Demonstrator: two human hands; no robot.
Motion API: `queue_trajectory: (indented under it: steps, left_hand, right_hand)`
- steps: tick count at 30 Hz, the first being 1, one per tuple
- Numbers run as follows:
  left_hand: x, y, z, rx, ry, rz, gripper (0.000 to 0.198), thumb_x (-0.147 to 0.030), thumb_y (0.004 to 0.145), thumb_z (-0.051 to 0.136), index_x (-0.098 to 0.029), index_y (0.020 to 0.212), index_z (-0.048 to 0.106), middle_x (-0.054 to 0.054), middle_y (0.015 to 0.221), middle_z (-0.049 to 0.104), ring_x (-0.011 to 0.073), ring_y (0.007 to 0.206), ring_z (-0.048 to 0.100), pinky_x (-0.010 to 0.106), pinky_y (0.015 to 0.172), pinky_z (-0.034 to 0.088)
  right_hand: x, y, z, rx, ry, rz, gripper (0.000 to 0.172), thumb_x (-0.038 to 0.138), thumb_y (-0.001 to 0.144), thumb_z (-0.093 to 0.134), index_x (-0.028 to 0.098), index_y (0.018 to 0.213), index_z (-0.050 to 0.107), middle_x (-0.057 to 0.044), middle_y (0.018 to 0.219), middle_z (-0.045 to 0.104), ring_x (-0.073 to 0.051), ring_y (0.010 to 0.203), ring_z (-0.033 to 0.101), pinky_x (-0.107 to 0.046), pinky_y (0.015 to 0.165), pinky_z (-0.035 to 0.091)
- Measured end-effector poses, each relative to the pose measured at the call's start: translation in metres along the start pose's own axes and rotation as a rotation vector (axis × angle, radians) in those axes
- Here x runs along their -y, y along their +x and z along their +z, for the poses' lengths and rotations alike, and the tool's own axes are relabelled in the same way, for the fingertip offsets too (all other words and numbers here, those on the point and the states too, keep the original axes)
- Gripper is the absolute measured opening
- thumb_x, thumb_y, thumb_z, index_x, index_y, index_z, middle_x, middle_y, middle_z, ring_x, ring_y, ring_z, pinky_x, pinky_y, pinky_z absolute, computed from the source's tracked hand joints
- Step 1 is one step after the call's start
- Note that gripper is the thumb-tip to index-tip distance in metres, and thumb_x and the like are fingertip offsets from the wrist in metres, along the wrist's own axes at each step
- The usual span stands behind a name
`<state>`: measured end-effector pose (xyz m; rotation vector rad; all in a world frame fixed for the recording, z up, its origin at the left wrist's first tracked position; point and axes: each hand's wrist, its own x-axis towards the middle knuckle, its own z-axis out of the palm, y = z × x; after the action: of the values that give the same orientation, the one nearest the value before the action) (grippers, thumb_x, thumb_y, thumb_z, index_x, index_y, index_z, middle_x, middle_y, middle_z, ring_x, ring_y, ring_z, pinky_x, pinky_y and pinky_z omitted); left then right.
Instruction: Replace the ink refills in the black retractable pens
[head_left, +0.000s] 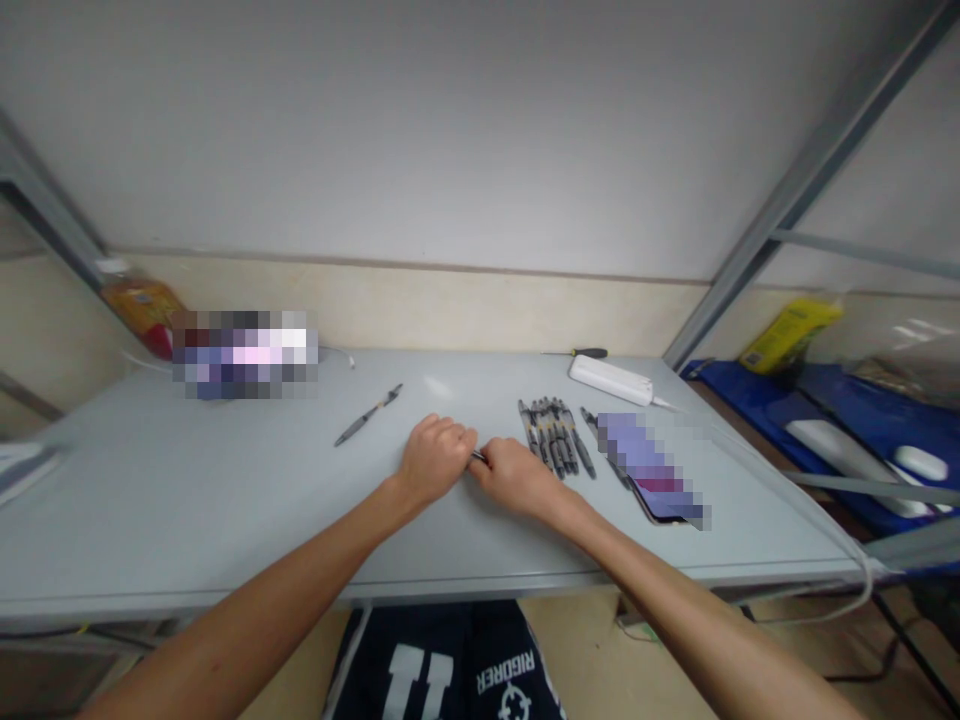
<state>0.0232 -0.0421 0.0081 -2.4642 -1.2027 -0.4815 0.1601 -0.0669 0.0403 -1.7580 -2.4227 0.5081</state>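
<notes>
My left hand [439,455] and my right hand [514,478] meet above the middle of the desk, both closed round one pen [478,456]. Only a short dark piece of that pen shows between my fists; the rest is hidden in my fingers. To the left of my hands a grey and black pen [367,416] lies by itself at a slant. Just beyond my right hand several similar pens [553,435] lie side by side in a row. Another pen [589,416] rests farther right, partly covered by a phone-like object [660,478] whose top is blurred.
A white power strip [611,380] and a screwdriver [589,352] lie at the back right of the grey desk [247,510]. A bottle [142,300] stands tilted at the back left beside a blurred object [244,355]. A white cable [780,475] runs along the right edge.
</notes>
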Motion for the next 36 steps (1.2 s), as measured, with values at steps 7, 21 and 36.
queue_trajectory:
  steps: [7,21,36]
  left_hand:
    - [-0.004,0.004,-0.004,0.249,-0.039,-0.179,0.021,-0.014,0.077,0.046,-0.016,0.076,0.066,0.011,0.072,0.069,0.0238,0.070,0.064,0.031,0.059,0.039]
    - [0.020,0.005,-0.003,-0.029,-0.406,0.026,0.020,-0.029,0.088,0.042,-0.015,0.096,0.054,0.009,0.093,0.060,0.0215,0.091,0.049,0.036,0.080,0.039]
    - [0.021,0.007,0.006,0.055,-0.822,-0.186,0.044,-0.035,0.092,0.032,-0.016,0.059,0.054,0.000,0.055,0.052,0.0118,0.053,0.046,0.026,0.060,0.035]
  right_hand:
    - [0.006,-0.006,0.002,-0.125,-0.353,0.001,0.032,0.020,0.091,0.032,0.012,0.090,0.063,-0.017,0.082,0.068,-0.025,0.079,0.067,-0.032,0.064,0.048]
    - [-0.014,0.007,-0.013,-0.083,-0.303,0.069,0.038,0.028,0.090,0.033,0.012,0.094,0.066,-0.020,0.090,0.068,-0.029,0.085,0.066,-0.036,0.069,0.048]
    - [-0.027,0.001,-0.016,-0.118,-0.428,-0.072,0.029,0.023,0.092,0.031,0.016,0.101,0.058,-0.015,0.088,0.068,-0.026,0.084,0.065,-0.032,0.068,0.044]
